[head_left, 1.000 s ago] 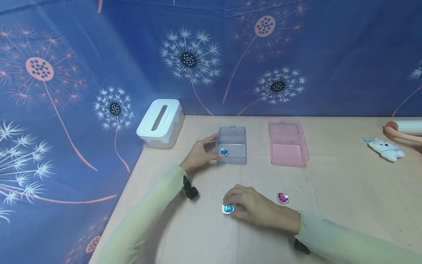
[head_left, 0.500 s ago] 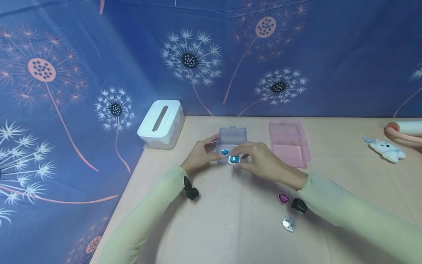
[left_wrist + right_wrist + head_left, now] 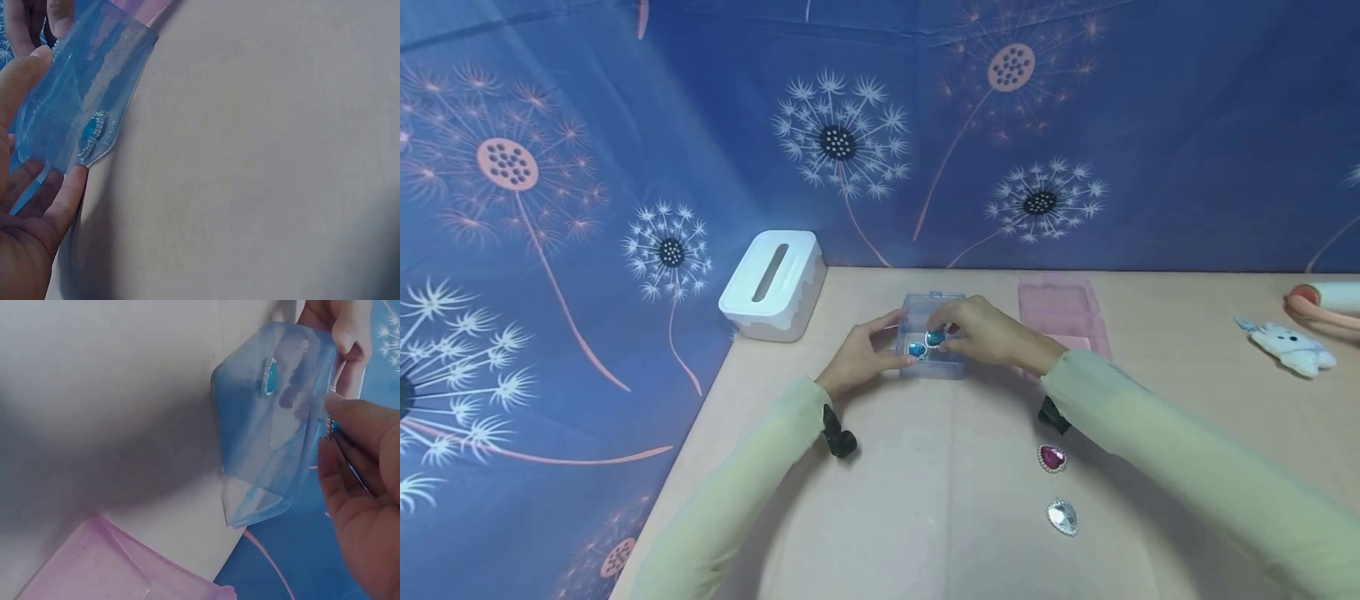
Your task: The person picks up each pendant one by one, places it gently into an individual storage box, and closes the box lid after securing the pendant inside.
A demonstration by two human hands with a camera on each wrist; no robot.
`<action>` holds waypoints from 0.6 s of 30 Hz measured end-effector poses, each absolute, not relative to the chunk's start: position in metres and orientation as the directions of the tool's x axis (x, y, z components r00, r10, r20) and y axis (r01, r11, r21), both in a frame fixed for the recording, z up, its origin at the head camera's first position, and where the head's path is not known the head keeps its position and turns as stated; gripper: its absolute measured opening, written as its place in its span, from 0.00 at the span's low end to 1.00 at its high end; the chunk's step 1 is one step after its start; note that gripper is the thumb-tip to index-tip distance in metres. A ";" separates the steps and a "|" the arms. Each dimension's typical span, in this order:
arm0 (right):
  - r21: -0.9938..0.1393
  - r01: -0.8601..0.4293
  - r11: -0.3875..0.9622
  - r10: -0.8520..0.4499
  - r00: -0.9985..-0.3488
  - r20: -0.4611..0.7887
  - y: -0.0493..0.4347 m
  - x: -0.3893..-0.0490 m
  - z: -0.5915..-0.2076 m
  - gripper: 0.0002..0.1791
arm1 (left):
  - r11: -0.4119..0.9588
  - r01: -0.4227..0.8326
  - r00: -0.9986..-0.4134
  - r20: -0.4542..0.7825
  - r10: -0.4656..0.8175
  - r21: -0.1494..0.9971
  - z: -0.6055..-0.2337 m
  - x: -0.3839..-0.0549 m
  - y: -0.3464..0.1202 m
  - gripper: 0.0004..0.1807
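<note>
In the head view, my left hand (image 3: pixel 859 358) holds the left side of a clear blue plastic box (image 3: pixel 946 368), its lid laid open at the back. Inside, near the thumb, lies a blue gem with a beaded rim (image 3: pixel 94 128). A second blue gem (image 3: pixel 936 337) is pinched between the thumb and fingers of my right hand (image 3: pixel 988 333), over the box opening. The right wrist view shows this held gem (image 3: pixel 330 427) edge-on at the box's rim, partly hidden by the fingertips.
Right of the blue box stands an open pink box (image 3: pixel 1058 296), partly behind the right forearm. A magenta gem (image 3: pixel 1052 458) and a clear gem (image 3: pixel 1062 517) lie nearer the front. A white tissue box (image 3: pixel 771 283) sits back left, a small white plush toy (image 3: pixel 1292 348) far right.
My right hand has picked up the second blue gem from the table's front and carried it up to the blue box. My left hand has stayed on the box.
</note>
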State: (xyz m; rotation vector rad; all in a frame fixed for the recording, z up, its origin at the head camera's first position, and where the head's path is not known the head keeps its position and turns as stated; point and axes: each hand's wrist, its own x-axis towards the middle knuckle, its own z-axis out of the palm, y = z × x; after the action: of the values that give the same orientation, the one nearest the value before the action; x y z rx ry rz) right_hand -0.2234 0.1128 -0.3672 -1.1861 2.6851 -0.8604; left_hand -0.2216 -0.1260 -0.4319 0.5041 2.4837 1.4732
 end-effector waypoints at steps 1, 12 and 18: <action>-0.517 -0.663 0.542 -0.712 -0.688 0.137 0.112 -0.225 -0.368 0.14 | 0.440 0.180 -0.920 -0.007 0.392 0.880 -0.432 -0.221 -0.126 0.45; -0.440 -0.718 0.540 -0.782 -0.621 0.055 0.104 -0.231 -0.374 0.12 | 0.419 0.176 -0.921 -0.002 0.391 0.891 -0.432 -0.220 -0.127 0.44; -0.421 -0.725 0.545 -0.782 -0.620 0.056 0.103 -0.235 -0.379 0.12 | 0.428 0.172 -0.921 -0.010 0.389 0.887 -0.433 -0.221 -0.126 0.45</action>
State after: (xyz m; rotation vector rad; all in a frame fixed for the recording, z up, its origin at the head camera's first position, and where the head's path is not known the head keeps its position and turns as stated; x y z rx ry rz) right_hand -0.2346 0.1025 -0.3793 -1.2954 2.6374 -0.6210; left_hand -0.2205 -0.1262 -0.4329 0.4921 2.4679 1.4949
